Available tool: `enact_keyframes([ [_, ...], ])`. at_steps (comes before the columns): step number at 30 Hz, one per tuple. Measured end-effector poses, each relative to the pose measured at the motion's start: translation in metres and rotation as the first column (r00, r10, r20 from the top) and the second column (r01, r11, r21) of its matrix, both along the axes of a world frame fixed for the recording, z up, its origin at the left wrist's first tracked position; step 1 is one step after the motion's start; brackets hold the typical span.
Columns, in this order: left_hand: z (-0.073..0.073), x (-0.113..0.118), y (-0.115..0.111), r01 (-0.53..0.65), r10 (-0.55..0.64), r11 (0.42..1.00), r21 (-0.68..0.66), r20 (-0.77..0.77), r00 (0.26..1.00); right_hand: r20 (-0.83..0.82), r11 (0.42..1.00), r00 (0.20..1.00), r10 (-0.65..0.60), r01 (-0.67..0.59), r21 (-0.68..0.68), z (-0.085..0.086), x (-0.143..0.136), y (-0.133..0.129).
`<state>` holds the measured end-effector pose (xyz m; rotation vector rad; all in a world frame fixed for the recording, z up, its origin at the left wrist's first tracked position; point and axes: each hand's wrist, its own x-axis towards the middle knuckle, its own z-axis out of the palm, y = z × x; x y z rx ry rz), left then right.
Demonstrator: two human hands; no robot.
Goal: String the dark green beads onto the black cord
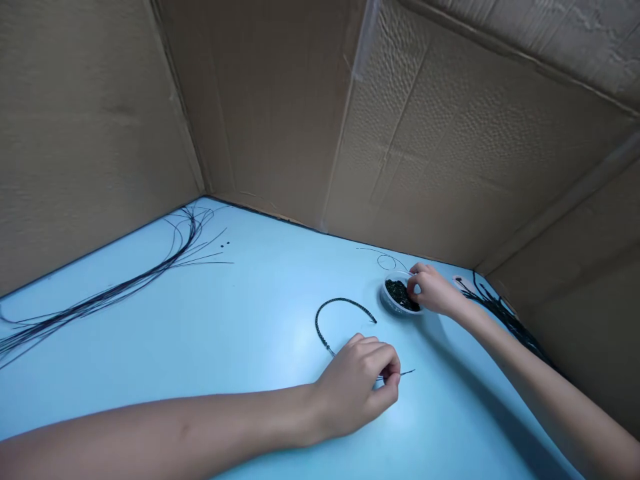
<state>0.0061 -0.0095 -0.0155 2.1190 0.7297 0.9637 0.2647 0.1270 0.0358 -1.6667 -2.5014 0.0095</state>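
My left hand [357, 383] is closed in a pinch on a thin dark cord, whose tip sticks out to the right of the fingers. From behind that hand a curved string of small dark beads [318, 320] arcs over the blue table. At a small clear bowl [393, 308] of dark beads [400, 292], my right hand [427, 288] has its fingertips drawn together at the right rim, partly over the beads. Whether a bead is between those fingertips is too small to tell.
A long bundle of thin dark cords [125, 288] lies on the table [240, 333] at left, near several tiny beads. Beyond the bowl is a loose curled thread [386, 261]. Dark finished-looking strands [515, 323] lie at far right. Cardboard walls [280, 107] enclose the back.
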Motion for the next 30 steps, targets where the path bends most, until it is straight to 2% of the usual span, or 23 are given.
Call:
enact_keyframes([
  [5, -0.001, 0.000, 0.001, -0.003, 0.003, 1.000, -0.015, -0.006, 1.000, -0.037, 0.999, 0.999, 0.018, -0.019, -0.034, 0.006, 0.005, 0.004],
  [11, 0.001, 0.000, 0.000, -0.004, 0.004, 0.999, -0.042, 0.003, 1.000, -0.153, 0.999, 0.988, 0.036, -0.042, -0.033, 0.006, 0.013, -0.010],
  [15, 0.003, -0.001, 0.000, -0.005, 0.006, 0.998, -0.055, 0.016, 1.000, -0.252, 0.999, 0.967, 0.038, -0.034, 0.023, 0.010, 0.011, -0.025],
  [18, 0.005, -0.001, 0.001, -0.012, 0.015, 0.998, -0.055, 0.052, 0.999, -0.349, 0.995, 0.935, 0.060, -0.027, 0.098, 0.015, 0.003, -0.052],
  [19, 0.005, -0.002, 0.001, -0.009, 0.013, 0.999, -0.049, 0.076, 0.997, -0.397, 0.990, 0.914, 0.079, -0.026, 0.138, 0.014, -0.002, -0.064],
  [21, 0.004, -0.002, 0.001, 0.012, -0.009, 1.000, -0.025, 0.135, 0.991, -0.576, 0.976, 0.799, 0.173, -0.061, 0.209, 0.007, -0.011, -0.093],
  [23, 0.003, -0.002, 0.001, 0.041, -0.044, 0.999, 0.022, 0.182, 0.982, -0.677, 0.973, 0.702, 0.220, -0.110, 0.202, -0.006, -0.019, -0.121],
  [25, 0.002, -0.002, 0.000, 0.059, -0.074, 0.995, 0.076, 0.198, 0.977, -0.726, 0.968, 0.641, 0.250, -0.164, 0.189, -0.020, -0.025, -0.141],
  [27, 0.001, -0.002, 0.000, 0.063, -0.083, 0.992, 0.108, 0.199, 0.976, -0.758, 0.967, 0.602, 0.252, -0.190, 0.171, -0.033, -0.028, -0.151],
  [30, 0.003, -0.003, 0.000, 0.050, -0.068, 0.994, 0.093, 0.202, 0.977, -0.788, 0.966, 0.562, 0.252, -0.196, 0.169, -0.042, -0.028, -0.149],
])
